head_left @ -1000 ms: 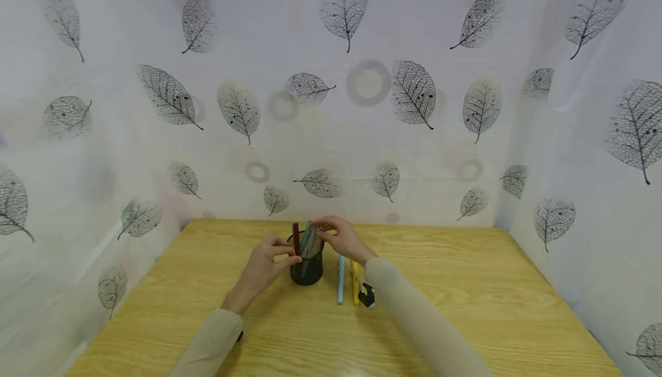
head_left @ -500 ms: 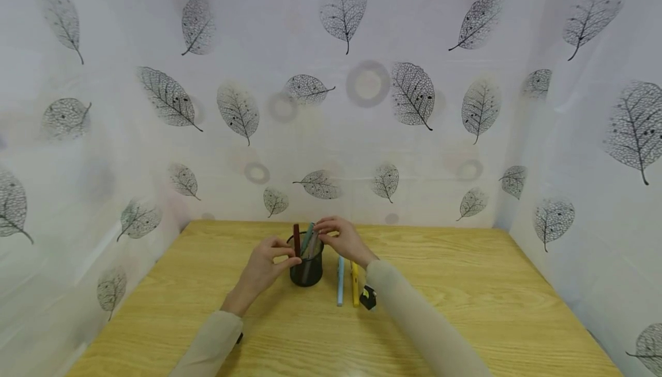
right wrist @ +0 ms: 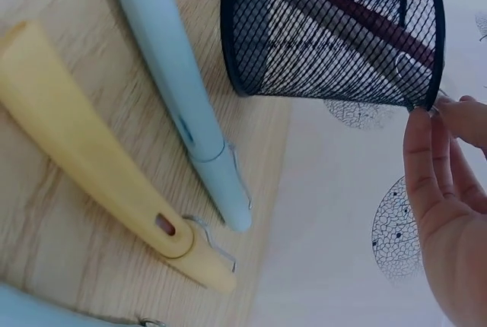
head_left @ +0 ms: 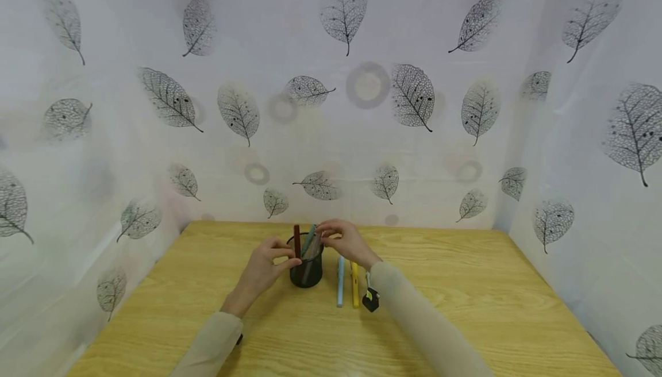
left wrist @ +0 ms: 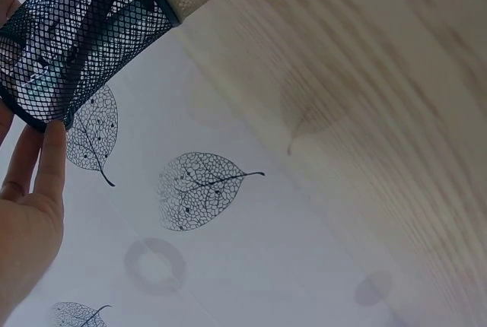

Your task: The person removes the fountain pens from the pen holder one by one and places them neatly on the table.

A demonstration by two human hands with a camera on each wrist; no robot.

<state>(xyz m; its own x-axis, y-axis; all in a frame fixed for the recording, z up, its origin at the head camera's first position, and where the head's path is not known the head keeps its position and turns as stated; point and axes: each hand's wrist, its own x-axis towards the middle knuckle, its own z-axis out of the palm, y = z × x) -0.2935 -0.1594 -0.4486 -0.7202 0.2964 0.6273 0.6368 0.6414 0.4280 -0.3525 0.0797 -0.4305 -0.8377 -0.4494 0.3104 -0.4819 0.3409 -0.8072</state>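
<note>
A black mesh pen holder (head_left: pixel 306 272) stands upright on the wooden table. Inside it lean a dark red pen (head_left: pixel 297 240), a teal pen (head_left: pixel 308 241) and a greyish pen (head_left: pixel 316 245). My left hand (head_left: pixel 266 265) grips the holder's rim at its left side, thumb in front. At the right side of the rim, my right hand (head_left: pixel 347 243) pinches the upper end of the greyish pen; the right wrist view shows thumb and fingertips meeting there, right against the rim. Through the mesh (left wrist: pixel 84 46), pens show in the left wrist view.
Right of the holder lie a light blue pen (head_left: pixel 339 282) and a yellow pen (head_left: pixel 354 285), side by side. Another light blue pen (right wrist: pixel 46 312) lies beyond the yellow one. A leaf-printed curtain (head_left: pixel 331 135) encloses the table's back and sides.
My right hand has shifted slightly right, and the greyish pen's top has tilted right with it. My left hand stays at the rim.
</note>
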